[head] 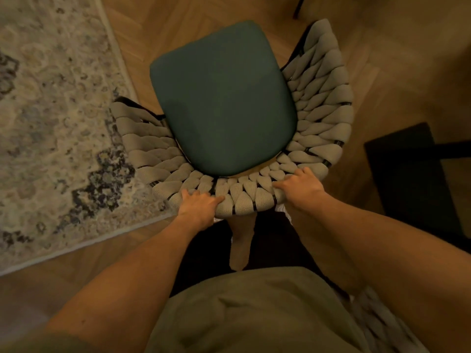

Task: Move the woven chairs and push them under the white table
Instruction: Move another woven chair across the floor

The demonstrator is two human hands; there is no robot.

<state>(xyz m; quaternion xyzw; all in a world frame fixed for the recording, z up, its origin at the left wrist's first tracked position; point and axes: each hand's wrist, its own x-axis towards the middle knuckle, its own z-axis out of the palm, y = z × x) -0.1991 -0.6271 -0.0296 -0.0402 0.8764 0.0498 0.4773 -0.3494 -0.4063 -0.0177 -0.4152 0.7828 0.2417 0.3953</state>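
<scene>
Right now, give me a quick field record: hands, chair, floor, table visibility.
left hand: grips the backrest top rim, left of centre
right hand: grips the same rim, right of centre
woven chair: upright, seen from behind and above
seat cushion: dark green
rug: patterned, left of the chair
floor: wood, herringbone
white table: not in view

The chair (254,138) stands mid-frame on the floor (382,59), its cushion (224,98) on the seat and its curved back nearest me. My left hand (197,203) and right hand (299,187) grip that back's top edge. The rug (51,110) fills the left side, its edge running under the chair's left arm.
</scene>
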